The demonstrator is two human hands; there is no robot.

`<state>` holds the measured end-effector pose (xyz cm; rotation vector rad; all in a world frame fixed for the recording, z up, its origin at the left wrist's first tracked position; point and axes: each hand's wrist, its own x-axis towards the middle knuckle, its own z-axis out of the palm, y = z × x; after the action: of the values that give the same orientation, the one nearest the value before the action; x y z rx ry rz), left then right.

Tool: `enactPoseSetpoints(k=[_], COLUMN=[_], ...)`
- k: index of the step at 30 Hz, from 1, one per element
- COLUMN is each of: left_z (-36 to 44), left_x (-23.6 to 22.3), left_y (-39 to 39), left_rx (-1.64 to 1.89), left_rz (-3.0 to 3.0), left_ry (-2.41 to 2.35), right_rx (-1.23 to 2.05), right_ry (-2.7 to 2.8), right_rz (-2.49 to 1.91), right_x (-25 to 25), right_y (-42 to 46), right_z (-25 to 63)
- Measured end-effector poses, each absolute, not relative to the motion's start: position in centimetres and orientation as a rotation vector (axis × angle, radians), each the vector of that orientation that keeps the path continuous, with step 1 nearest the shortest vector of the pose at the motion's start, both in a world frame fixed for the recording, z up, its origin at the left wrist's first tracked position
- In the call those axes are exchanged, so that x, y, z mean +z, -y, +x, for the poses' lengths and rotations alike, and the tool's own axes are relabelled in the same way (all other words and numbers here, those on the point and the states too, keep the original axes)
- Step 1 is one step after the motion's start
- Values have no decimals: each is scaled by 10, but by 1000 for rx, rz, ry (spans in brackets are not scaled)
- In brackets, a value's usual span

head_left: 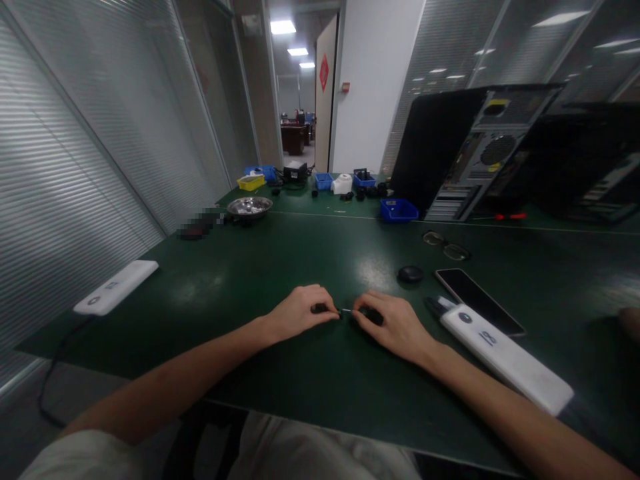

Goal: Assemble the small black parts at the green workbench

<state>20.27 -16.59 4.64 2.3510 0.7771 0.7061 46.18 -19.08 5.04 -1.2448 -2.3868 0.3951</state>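
My left hand (301,312) rests low over the green table, with thumb and fingers pinched on a small dark piece (341,313). Only the tip of that piece shows past the fingertips. Facing it, my right hand (395,325) is closed on a thin silvery rod (347,310), which reaches across the narrow gap to the dark piece. Whether rod and piece touch is too small to tell. The fingers hide the rod's other end, so its kind is unclear. Beyond my right hand lies a round black object (411,274).
Right of my right hand lie a white power strip (507,357), a phone (480,300) and glasses (446,245). A metal bowl (249,207), a blue bin (399,211) and a computer case (470,153) stand farther back. Another white strip (117,287) is at left.
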Motion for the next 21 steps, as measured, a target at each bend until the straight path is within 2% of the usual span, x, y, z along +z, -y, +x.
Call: enactPoseSetpoints(k=[10, 21], left_z=[201, 204], left_x=[45, 44], left_y=[166, 170], left_rx=[691, 732], left_rz=[2296, 2334], left_ry=[-874, -742], right_rx=[380, 393], right_ry=[2427, 2418], right_rz=[-1267, -1226], right_x=[51, 50], right_y=[193, 197], right_z=[458, 446])
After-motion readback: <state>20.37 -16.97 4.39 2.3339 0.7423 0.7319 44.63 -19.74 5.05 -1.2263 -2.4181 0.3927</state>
